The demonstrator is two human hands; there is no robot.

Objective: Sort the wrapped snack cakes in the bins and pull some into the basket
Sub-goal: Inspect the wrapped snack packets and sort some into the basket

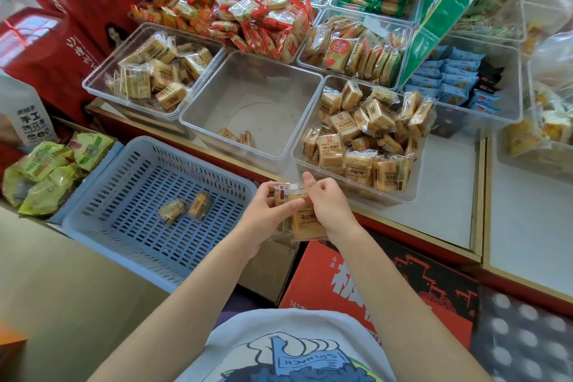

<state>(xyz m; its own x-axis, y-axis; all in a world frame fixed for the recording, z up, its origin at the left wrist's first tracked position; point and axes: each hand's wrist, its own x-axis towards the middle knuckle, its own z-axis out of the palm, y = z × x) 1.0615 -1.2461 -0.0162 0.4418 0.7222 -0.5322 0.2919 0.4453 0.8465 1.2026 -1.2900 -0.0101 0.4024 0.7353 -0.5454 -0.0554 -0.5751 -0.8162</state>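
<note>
Head view: the left hand (pixel 263 220) and right hand (pixel 325 208) both curl around a small bunch of wrapped snack cakes (pixel 305 220), exact number unclear, at the frame's centre. At nine o'clock of them the blue basket (pixel 102 195) holds two cakes (pixel 186 209). At twelve o'clock the middle clear bin (pixel 248 96) holds two; bins at eleven and one o'clock hold many.

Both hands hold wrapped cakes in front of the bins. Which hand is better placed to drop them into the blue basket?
Left, probably. The left hand grips the wrapped cakes on the side nearest the blue basket, which lies to its left; the right hand would have to cross over it.
</note>
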